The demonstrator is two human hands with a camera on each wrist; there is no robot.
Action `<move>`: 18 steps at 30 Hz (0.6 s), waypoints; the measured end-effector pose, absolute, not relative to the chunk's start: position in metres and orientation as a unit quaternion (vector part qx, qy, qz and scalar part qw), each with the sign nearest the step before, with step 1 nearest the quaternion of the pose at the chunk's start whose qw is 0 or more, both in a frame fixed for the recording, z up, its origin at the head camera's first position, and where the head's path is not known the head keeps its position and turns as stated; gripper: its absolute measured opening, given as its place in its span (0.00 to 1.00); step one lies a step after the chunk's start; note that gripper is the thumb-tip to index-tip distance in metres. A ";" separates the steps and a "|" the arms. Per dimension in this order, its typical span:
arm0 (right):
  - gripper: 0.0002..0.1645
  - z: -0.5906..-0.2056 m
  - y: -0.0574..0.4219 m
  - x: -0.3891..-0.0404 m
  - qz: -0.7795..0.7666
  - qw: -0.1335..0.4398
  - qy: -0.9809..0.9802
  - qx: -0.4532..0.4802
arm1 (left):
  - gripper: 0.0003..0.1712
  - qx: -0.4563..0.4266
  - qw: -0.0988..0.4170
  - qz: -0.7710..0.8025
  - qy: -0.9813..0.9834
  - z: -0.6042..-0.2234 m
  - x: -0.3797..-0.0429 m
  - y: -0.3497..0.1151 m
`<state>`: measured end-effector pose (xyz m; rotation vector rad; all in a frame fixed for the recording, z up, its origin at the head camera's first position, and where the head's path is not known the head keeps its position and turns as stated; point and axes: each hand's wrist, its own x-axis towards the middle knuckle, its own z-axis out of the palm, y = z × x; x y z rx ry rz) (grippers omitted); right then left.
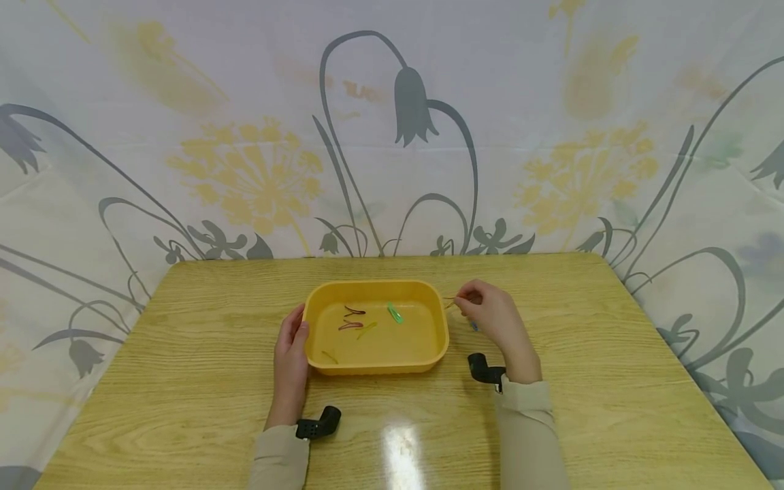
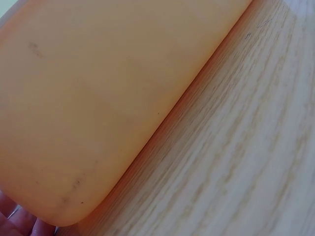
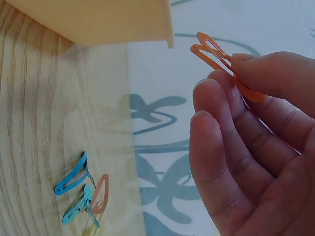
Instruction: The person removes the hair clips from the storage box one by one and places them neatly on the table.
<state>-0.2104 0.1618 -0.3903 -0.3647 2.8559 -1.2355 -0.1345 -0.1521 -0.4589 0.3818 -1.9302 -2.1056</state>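
Observation:
A yellow plastic tray [image 1: 376,367] stands on the table, with several snap hair clips lying spread inside, among them a green one [image 1: 395,314], a dark one [image 1: 354,312] and a reddish one [image 1: 350,325]. My left hand [image 1: 291,350] holds the tray at its left end; only some fingertips show past the tray corner in the left wrist view. Just beyond the tray's right rim, my right hand [image 1: 493,316] pinches an orange snap hair clip [image 3: 211,56] between thumb and index finger. That clip's two arms stand apart.
Right of the tray, partly covered by my right hand in the head view, lie a blue clip [image 3: 71,177], a turquoise clip [image 3: 74,211] and an orange-pink clip [image 3: 100,194] close together. A flower-patterned cloth [image 1: 392,170] hangs behind the wooden table [image 1: 184,381].

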 end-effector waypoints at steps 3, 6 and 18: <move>0.08 -0.392 0.164 -0.211 -0.393 0.000 0.913 -0.112 | 0.22 0.130 0.128 -0.726 -0.663 -0.458 -0.134 -0.152; 0.07 -0.394 0.166 -0.212 -0.391 -0.007 0.914 -0.110 | 0.22 0.127 0.128 -0.727 -0.662 -0.458 -0.134 -0.152; 0.07 -0.405 0.174 -0.216 -0.401 -0.008 0.913 -0.080 | 0.22 0.132 0.130 -0.725 -0.664 -0.459 -0.135 -0.152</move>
